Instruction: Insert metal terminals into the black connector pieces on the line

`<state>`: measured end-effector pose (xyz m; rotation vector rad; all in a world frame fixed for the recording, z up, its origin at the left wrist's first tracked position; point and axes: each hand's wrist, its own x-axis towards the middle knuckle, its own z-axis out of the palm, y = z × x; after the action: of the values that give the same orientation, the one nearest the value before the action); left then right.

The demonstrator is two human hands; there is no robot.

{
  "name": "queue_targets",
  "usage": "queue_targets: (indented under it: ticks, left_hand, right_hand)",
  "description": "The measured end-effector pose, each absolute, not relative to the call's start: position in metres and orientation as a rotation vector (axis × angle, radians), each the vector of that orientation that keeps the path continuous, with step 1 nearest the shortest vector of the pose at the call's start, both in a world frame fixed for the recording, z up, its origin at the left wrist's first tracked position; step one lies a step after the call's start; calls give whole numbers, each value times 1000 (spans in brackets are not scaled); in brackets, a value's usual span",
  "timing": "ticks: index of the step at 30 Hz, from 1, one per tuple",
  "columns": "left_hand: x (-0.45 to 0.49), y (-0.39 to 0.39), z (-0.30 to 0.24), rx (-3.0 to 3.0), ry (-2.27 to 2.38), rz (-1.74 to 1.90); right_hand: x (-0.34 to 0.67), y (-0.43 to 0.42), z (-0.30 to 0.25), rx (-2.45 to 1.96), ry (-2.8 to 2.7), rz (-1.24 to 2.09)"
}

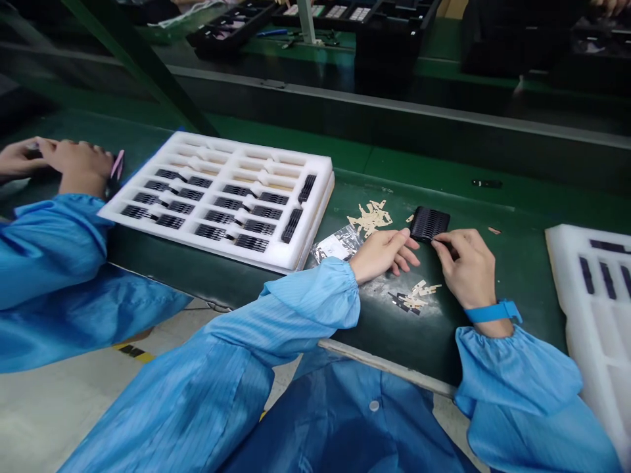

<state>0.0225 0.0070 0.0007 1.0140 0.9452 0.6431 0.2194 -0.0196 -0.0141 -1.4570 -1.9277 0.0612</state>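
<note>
A small black block of ridged, stacked pieces (429,224) lies on the dark green bench mat. My left hand (383,253) is palm-up at the block's left side, fingers loosely apart, with the thumb close to its lower left corner. At the lower right corner, my right hand (463,263) has thumb and forefinger pinched together; anything between those tips is too small to make out. Beyond my left hand is a pile of cream flat strips (371,215). Nearer me lie several loose cream and black strips (414,299). A clear plastic bag (339,244) touches my left wrist area.
A white foam tray (217,190) holding black parts stands left; another white foam tray (566,282) is at the right edge. A co-worker's hands (73,164) are at far left. A black strip (486,184) lies farther back. A metal rail (345,95) crosses behind.
</note>
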Motion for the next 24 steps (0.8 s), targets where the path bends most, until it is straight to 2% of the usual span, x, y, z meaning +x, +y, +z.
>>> queue_targets:
  ticks: [4, 9, 14, 18, 24]
  left_hand:
    - [20, 10, 3, 962, 1048, 602]
    - [14, 13, 7, 897, 974, 584]
    - [14, 14, -1, 955, 948, 783]
    - [17, 15, -4, 923, 986, 881]
    - [17, 16, -1, 884, 984, 861]
  right_hand:
    - [215, -26, -3, -1406, -1793, 134]
    - [212, -31, 6, -1249, -1917, 435]
    - [224, -26, 8, -1564, -1834, 746]
    - [240, -26, 11, -1595, -2172, 1073]
    - [246, -42, 16, -1657, -2433, 666]
